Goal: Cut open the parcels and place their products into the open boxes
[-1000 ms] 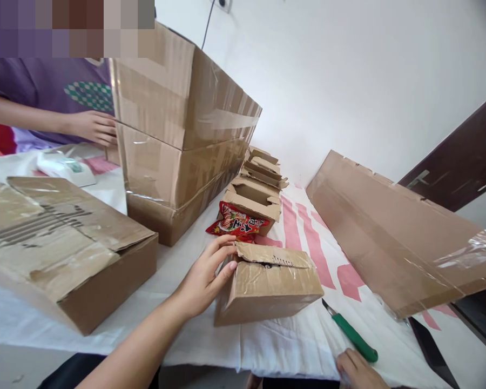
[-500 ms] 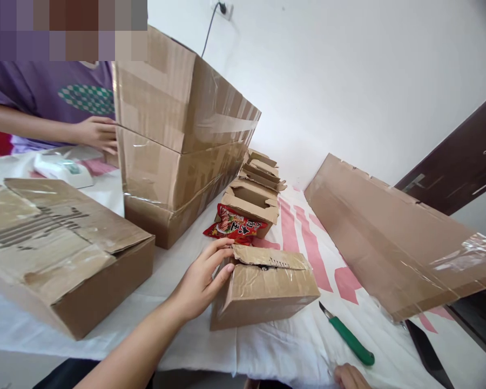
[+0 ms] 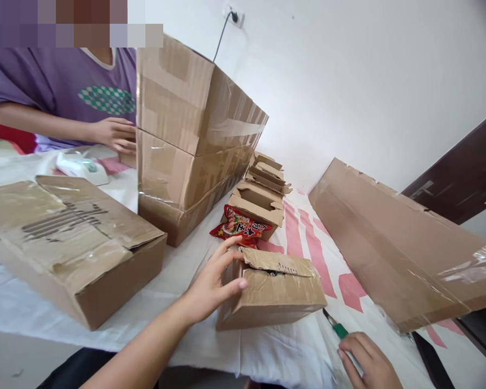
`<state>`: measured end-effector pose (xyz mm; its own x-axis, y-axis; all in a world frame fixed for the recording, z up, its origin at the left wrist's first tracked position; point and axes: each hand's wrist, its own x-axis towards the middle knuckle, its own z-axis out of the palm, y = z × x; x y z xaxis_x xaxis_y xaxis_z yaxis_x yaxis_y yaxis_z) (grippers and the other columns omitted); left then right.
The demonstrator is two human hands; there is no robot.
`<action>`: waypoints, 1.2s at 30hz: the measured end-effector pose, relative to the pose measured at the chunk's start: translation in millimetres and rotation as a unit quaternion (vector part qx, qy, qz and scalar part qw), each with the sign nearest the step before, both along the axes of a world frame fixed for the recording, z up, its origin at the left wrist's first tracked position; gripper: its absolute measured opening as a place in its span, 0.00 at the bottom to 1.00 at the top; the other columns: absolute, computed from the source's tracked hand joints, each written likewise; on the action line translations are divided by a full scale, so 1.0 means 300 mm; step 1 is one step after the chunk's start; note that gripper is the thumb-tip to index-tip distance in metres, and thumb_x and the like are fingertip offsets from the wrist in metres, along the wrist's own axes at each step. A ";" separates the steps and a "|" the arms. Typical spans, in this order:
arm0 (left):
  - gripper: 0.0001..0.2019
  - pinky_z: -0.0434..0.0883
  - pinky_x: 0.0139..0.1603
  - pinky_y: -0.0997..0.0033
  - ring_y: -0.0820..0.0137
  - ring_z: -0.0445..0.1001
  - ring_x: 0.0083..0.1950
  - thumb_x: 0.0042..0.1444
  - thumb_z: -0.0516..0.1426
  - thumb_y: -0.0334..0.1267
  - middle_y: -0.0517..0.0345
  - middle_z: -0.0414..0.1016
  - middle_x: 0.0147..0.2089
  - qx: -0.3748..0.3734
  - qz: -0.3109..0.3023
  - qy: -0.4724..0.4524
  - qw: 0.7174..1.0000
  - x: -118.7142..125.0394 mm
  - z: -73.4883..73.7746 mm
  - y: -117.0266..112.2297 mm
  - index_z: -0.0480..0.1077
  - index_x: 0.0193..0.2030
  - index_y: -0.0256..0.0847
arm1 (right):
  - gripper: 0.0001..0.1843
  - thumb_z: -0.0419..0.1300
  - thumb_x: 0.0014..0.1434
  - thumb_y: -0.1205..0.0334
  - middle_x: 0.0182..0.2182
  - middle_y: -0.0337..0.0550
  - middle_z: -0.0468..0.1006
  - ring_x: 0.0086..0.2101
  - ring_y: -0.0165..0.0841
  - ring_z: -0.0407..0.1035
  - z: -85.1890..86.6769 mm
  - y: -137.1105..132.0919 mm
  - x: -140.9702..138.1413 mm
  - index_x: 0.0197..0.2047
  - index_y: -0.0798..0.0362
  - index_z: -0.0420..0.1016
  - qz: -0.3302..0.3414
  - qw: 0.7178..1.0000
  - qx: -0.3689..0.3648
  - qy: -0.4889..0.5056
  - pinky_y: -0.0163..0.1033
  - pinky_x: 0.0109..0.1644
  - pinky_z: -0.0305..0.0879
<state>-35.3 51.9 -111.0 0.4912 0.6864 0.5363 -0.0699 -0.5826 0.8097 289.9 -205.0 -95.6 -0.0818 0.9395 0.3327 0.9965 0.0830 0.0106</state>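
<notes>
A small cardboard box (image 3: 281,294) with a torn, partly lifted flap lies at the front middle of the table. My left hand (image 3: 213,286) rests against its left end, fingers spread and thumb near the top edge. On the right, my right hand (image 3: 368,359) has its fingers closed round the green handle of a knife (image 3: 340,329), whose blade points toward the box's right corner. A red printed food packet (image 3: 243,227) lies just behind the box, close to my left fingertips.
Tall stacked cartons (image 3: 174,124) stand left of centre, with several opened boxes (image 3: 261,200) behind the packet. A closed carton (image 3: 85,243) lies at the left, a large one (image 3: 389,243) at the right. Across the table a person's hand (image 3: 115,135) touches the stack, near a white device (image 3: 83,168).
My right hand has come in from the bottom edge and closed on the knife's handle. My left thumb has shifted slightly on the box. The view has moved a little.
</notes>
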 end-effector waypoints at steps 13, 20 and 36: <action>0.14 0.63 0.64 0.44 0.52 0.64 0.66 0.56 0.60 0.47 0.42 0.62 0.67 -0.004 -0.007 0.031 0.999 0.000 0.005 0.011 0.67 0.45 0.44 | 0.13 0.52 0.67 0.55 0.46 0.49 0.75 0.46 0.41 0.72 0.157 0.330 -0.133 0.50 0.48 0.72 -0.016 0.998 0.038 0.057 0.47 0.47 0.74; 0.14 0.62 0.66 0.46 0.53 0.62 0.68 0.57 0.60 0.48 0.45 0.60 0.69 0.000 -0.025 0.004 1.000 0.014 -0.024 0.018 0.69 0.46 0.45 | 0.16 0.53 0.65 0.52 0.51 0.50 0.71 0.49 0.41 0.72 0.158 0.335 -0.122 0.52 0.48 0.72 -0.050 0.993 0.014 0.105 0.46 0.49 0.74; 0.16 0.61 0.67 0.48 0.53 0.60 0.69 0.58 0.58 0.44 0.42 0.60 0.68 -0.013 -0.042 0.008 0.999 0.023 0.002 0.014 0.67 0.51 0.44 | 0.15 0.50 0.67 0.61 0.36 0.49 0.81 0.36 0.41 0.75 0.233 0.507 -0.202 0.52 0.51 0.73 -0.019 0.982 -0.032 -0.187 0.44 0.40 0.71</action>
<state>-28.4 56.2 -110.2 0.5565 0.6555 0.5105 -0.1039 -0.5547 0.8255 229.3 -52.9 -25.6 -0.1526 0.9620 0.2265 0.9260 0.0592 0.3728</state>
